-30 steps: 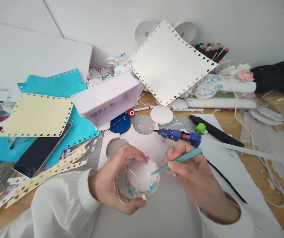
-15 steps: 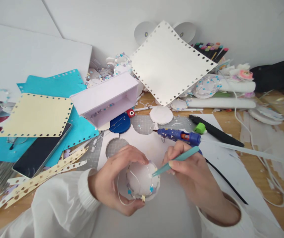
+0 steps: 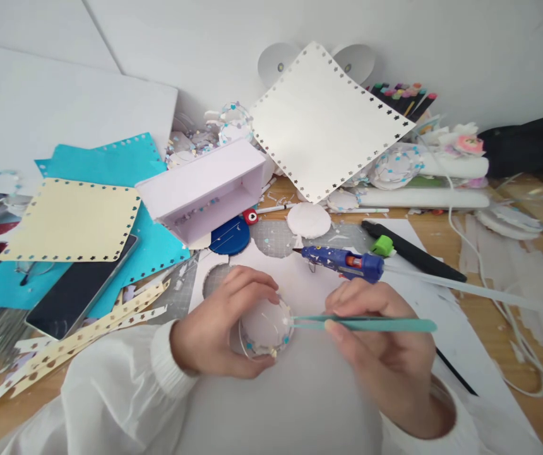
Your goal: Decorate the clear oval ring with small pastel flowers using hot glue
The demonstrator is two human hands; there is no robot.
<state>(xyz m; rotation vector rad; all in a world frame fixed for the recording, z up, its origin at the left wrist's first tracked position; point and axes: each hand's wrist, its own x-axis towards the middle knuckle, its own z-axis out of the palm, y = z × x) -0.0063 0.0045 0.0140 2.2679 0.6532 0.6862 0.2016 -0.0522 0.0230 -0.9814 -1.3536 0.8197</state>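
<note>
My left hand (image 3: pixel 233 322) curls round a white foam disc (image 3: pixel 262 321) with a thin wire ring dotted with small blue, cream and white paper shapes. Its thumb and fingers grip the disc by the edge. In my right hand (image 3: pixel 380 344) is a pair of turquoise tweezers (image 3: pixel 385 324), lying almost level. Their two tips reach the ring's right side beside a small white piece; whether they pinch it I cannot tell. Just beyond my right hand lies a dark blue glue gun (image 3: pixel 342 260) with a long clear glue stick in its back.
A lilac open box (image 3: pixel 205 183) and a punched white sheet (image 3: pixel 328 120) stand behind the hands. To the left are a phone (image 3: pixel 79 287), punched cream paper (image 3: pixel 67 221) and blue paper. A black cutter (image 3: pixel 413 249) and cables lie at right.
The tweezers have swung from slanted to nearly level, and my right hand has shifted right. My left hand has tilted the disc and raised it slightly.
</note>
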